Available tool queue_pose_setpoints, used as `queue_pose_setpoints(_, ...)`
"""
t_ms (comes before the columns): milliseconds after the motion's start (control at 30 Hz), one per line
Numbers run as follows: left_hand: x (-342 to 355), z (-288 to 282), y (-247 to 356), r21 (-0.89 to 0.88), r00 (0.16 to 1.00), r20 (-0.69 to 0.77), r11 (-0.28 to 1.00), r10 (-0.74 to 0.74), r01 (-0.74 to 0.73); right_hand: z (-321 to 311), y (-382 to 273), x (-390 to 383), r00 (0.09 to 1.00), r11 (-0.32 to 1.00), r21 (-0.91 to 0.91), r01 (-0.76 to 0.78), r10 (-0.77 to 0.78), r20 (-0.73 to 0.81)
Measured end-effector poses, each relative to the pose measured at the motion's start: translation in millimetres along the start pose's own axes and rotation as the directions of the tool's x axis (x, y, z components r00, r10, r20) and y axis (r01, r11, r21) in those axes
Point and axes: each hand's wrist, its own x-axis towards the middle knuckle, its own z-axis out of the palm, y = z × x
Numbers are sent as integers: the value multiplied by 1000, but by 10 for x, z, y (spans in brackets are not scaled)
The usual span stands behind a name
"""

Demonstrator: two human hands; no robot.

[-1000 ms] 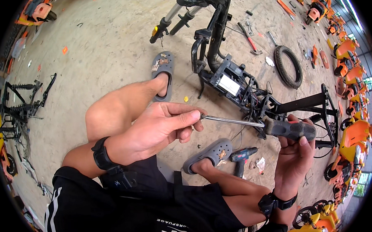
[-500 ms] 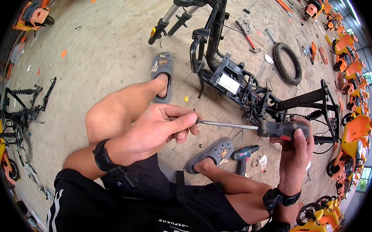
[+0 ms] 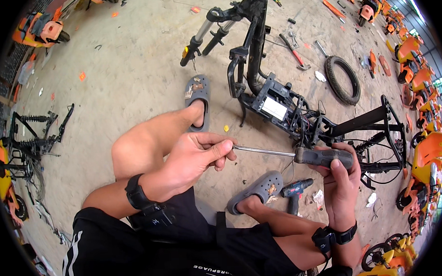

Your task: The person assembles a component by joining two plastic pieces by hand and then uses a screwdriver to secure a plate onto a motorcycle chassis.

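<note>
My right hand (image 3: pixel 342 182) grips the dark handle of a long screwdriver (image 3: pixel 300 154), held level in front of me. My left hand (image 3: pixel 195 159) pinches the tip of its steel shaft between thumb and fingers. Just beyond the tool lies a stripped black scooter frame (image 3: pixel 299 115) with a battery box and loose wires. I am squatting, grey clogs on both feet, and a black band sits on each wrist.
A blue cordless drill (image 3: pixel 295 191) lies on the concrete by my right foot. A loose tyre (image 3: pixel 343 80) and hand tools (image 3: pixel 292 48) lie behind the frame. Orange scooter bodies (image 3: pixel 420 129) line the right side; another bare frame (image 3: pixel 33 141) lies at the left.
Both hands with the screwdriver have shifted slightly to the right and down. The grip on the shaft tip and handle is the same.
</note>
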Motion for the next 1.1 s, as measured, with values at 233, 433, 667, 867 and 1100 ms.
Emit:
queue_pose_setpoints(233,0,46,-28,47,987,38,987,155,-157,-77,64,16,974,957,195,-213,224,-36)
queue_pose_setpoints(433,-25,153,59,70,972,80,971,221,-227,-153,188,44,936,899,310,-308,345,-71)
queue_pose_setpoints(667,-17,229,108,-31,944,166,958,286,-285,-200,198,51,939,884,364,-292,337,-66)
queue_pose_setpoints(867,-38,210,137,-99,960,134,967,247,-235,-237,201,54,938,869,401,-291,342,-62)
queue_pose_setpoints(1100,-798,-199,753,131,930,-226,955,289,-264,-880,-282,50,922,956,252,-151,228,-313)
